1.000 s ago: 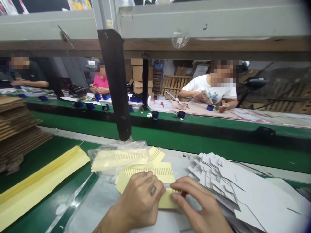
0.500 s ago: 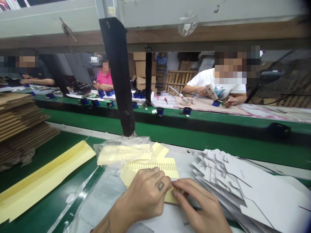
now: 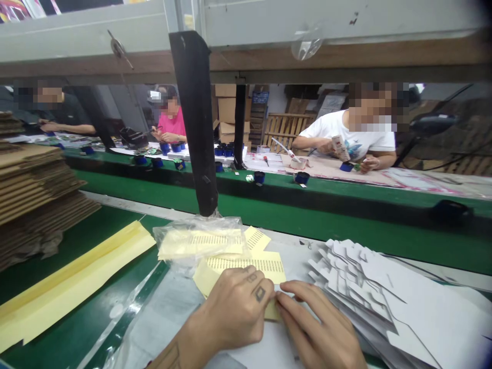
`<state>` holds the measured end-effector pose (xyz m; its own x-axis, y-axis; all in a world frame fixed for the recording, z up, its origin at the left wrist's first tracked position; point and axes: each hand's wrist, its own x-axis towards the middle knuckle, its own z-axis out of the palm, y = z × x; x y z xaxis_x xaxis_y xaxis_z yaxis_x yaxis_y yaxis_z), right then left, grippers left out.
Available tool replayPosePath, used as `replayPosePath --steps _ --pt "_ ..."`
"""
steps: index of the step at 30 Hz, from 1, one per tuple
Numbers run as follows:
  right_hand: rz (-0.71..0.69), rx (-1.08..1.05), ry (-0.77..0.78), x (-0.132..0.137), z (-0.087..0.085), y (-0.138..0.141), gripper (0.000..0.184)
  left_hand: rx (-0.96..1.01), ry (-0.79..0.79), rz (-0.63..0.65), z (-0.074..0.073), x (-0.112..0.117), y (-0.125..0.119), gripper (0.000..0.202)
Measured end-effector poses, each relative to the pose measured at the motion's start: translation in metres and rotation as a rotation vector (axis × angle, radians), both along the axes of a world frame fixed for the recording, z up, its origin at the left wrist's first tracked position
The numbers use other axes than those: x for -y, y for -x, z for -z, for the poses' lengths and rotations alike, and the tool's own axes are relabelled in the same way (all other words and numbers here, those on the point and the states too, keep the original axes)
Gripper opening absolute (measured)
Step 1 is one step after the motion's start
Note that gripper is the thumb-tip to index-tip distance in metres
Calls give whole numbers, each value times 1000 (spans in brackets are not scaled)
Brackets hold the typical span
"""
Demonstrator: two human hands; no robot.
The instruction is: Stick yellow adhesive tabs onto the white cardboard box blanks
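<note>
My left hand (image 3: 234, 310) and my right hand (image 3: 321, 330) meet at the bottom centre, fingertips pinched together on a small yellow label sheet (image 3: 272, 310) lying on the bench. Just beyond the hands lies another yellow sheet with rows of printed labels (image 3: 246, 264). A clear plastic bag (image 3: 200, 241) holding more yellow sheets sits behind it. A fanned pile of flat white die-cut card blanks (image 3: 384, 292) spreads out to the right of my right hand.
Long yellow backing strips (image 3: 69, 279) lie on the green bench at left, beside a stack of brown cardboard (image 3: 34, 195). A black post (image 3: 194, 123) stands behind the bag. Across the green conveyor (image 3: 307, 205), three people work among small blue parts (image 3: 302, 178).
The view has shifted slightly left and down. Both hands have stayed on the small yellow sheet, with the fingertips drawn a little closer together.
</note>
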<state>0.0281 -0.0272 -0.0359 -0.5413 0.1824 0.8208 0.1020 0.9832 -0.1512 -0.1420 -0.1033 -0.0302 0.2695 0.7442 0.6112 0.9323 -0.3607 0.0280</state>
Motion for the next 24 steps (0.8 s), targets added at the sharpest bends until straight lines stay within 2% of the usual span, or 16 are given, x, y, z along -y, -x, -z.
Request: replayPosePath --steps 8,24 --pt "-30 9 37 -1 5 2 21 -6 -8 -16 1 1 0 12" --pt "2 9 -36 0 4 -1 22 5 -14 -4 0 0 0 12"
